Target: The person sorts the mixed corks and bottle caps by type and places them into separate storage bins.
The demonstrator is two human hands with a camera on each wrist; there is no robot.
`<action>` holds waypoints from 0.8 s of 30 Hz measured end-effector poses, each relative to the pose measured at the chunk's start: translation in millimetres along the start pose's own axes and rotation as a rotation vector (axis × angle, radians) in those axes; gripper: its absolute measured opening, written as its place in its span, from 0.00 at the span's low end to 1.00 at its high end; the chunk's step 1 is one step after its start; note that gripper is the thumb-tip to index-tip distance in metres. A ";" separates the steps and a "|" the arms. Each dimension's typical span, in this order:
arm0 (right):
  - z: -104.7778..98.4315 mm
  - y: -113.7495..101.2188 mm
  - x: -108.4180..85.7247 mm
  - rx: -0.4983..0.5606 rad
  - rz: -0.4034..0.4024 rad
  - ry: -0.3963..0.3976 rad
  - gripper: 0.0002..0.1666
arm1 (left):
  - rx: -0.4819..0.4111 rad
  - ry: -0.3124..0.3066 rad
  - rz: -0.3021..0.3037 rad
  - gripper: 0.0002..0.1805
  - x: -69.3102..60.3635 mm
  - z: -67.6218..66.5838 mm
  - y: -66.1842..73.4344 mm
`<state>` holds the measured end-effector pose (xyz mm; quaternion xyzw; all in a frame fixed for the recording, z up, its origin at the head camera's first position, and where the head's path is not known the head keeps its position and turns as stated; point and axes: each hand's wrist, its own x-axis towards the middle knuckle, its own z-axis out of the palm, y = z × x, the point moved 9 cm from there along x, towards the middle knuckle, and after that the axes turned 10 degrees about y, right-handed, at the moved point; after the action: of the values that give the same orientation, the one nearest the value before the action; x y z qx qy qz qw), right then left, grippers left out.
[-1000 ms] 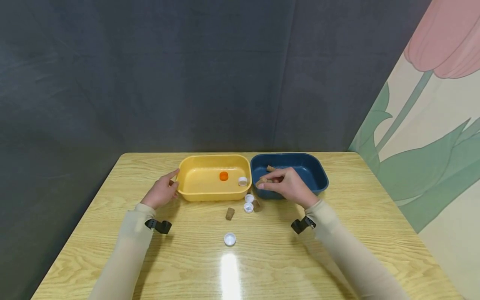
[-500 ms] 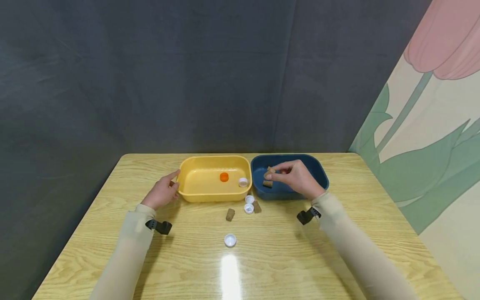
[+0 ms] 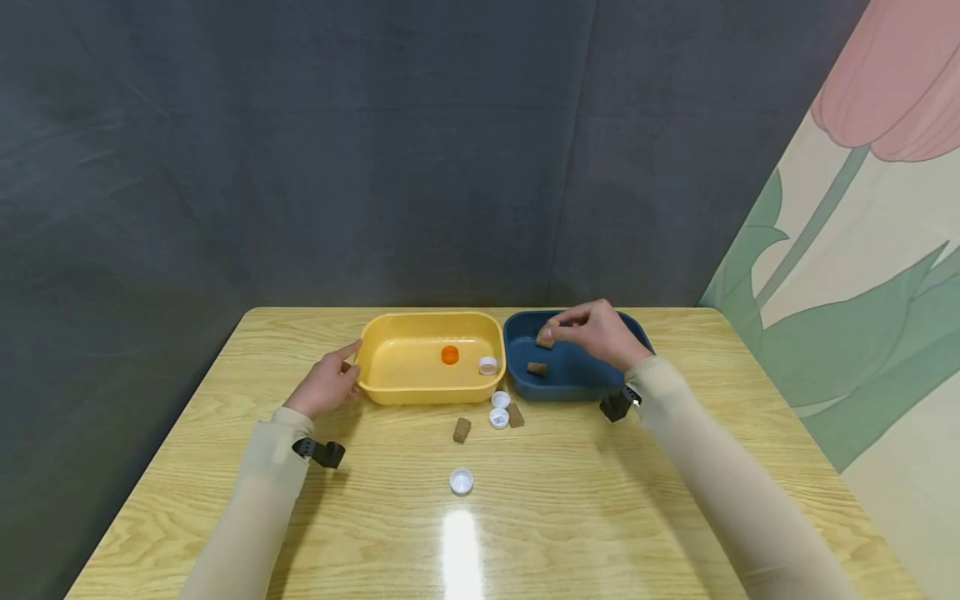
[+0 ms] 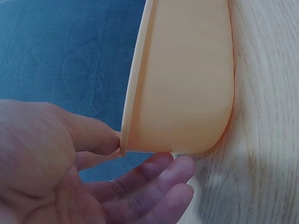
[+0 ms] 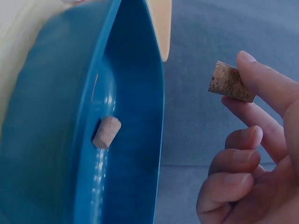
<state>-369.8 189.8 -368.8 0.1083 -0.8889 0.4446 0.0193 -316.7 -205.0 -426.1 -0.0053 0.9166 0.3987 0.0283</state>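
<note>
My right hand (image 3: 604, 332) pinches a brown cork (image 5: 231, 81) between thumb and index finger, held up over the blue bin (image 5: 135, 107). Inside that bin, a second cork (image 3: 537, 368) lies on its side toward the near left. My left hand (image 3: 327, 384) is at the left end of the yellow bin (image 4: 187, 74), its thumb and index finger pinching the rim while the other fingers stay loosely bent below. An orange cap (image 3: 449, 355) and a white cap (image 3: 487, 366) sit in the yellow bin.
On the wooden table (image 3: 375, 517), a cork (image 3: 462, 430) lies before the yellow bin. Near where the bins meet are two white caps (image 3: 499, 418) and another cork (image 3: 516, 415). One more white cap (image 3: 461, 481) lies closer to me. A dark curtain (image 3: 420, 167) hangs behind.
My right hand has let go of one cork near the blue bin's front left, moved farther back and taken the other cork from the bin, lifting it. My left hand keeps its place.
</note>
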 end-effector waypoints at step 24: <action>5.6 23.5 31.3 -0.100 0.094 -0.040 0.17 | -0.006 -0.013 0.001 0.31 2.0 0.3 -0.3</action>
<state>-404.9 193.5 -386.6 0.0740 -0.9144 0.3977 -0.0139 -318.6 -205.0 -426.7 -0.0026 0.9153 0.4013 0.0339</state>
